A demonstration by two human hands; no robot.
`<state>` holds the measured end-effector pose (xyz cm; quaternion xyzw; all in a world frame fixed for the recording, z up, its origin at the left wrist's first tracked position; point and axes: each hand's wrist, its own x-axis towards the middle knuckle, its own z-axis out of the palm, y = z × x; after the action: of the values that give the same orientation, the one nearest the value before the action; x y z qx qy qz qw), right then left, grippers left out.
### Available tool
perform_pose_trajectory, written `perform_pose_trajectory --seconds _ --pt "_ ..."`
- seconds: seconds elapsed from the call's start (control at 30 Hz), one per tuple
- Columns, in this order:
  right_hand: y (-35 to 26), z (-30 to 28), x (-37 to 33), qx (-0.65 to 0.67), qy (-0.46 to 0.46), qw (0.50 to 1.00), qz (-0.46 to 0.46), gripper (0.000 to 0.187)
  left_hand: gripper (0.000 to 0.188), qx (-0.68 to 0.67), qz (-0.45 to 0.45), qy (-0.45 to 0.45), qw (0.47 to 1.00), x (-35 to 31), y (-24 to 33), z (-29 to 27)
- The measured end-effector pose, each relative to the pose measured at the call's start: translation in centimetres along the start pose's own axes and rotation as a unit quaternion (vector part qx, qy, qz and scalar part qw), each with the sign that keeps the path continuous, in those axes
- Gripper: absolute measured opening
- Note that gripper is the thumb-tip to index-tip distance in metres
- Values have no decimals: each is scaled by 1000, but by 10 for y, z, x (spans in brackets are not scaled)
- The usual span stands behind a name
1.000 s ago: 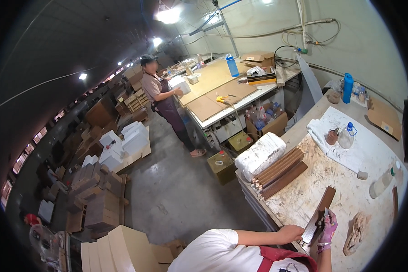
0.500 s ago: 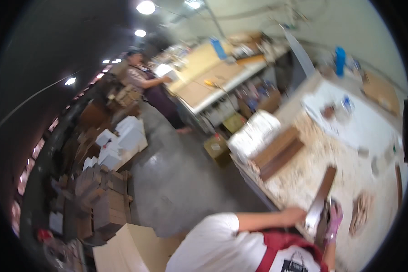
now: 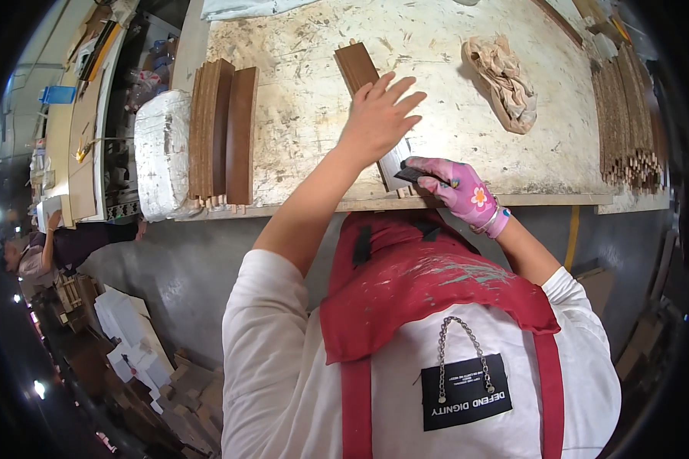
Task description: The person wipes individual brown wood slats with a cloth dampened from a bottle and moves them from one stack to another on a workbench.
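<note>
A narrow brown wooden board (image 3: 352, 63) with small dowels at its ends lies slanted on the worktable, its near part shining pale. Across its middle is my bare left hand (image 3: 380, 115), open with the fingers spread; whether the palm presses on the wood is hidden. My right hand (image 3: 455, 187), in a pink flowered glove, is closed round a flat black tool (image 3: 410, 174) at the near end of the board. The glove covers much of the tool, so its exact kind does not show.
Brown boards (image 3: 242, 130) stand left beside a white wrapped bundle (image 3: 162, 157). Crumpled tan paper (image 3: 505, 80) lies right of my hands, and a stack of doweled boards (image 3: 628, 122) sits far right. A co-worker (image 3: 42, 249) stands at another table on the left.
The view has swung round to face the worktable squarely. My left hand has moved from the board's near end to its middle, fingers now spread. My right hand stays by the near end.
</note>
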<state>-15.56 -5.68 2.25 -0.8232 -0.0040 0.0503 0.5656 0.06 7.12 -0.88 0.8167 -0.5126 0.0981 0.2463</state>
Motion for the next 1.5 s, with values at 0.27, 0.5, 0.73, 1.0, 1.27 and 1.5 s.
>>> perform_pose_trajectory --seconds 0.27,0.5,0.73,1.0,1.27,1.5 --pt "-8 -13 4 -109 -122 987 -2 32 36 20 -9 -67 997 -3 6 13" --pt "-9 -10 10 -133 -150 979 -28 30 35 29 -9 -67 997 -5 7 10" --pt "-3 -7 10 -134 -103 982 -83 27 34 29 -21 -70 997 -1 8 7" --pt "11 -9 14 -105 -74 987 -93 26 35 28 -25 -92 995 4 6 5" --pt "6 -16 8 -70 -154 983 -66 27 43 14 -11 -110 994 -1 10 4" --pt "19 -49 -8 93 78 991 48 37 58 26 -23 -165 986 -24 5 -46"
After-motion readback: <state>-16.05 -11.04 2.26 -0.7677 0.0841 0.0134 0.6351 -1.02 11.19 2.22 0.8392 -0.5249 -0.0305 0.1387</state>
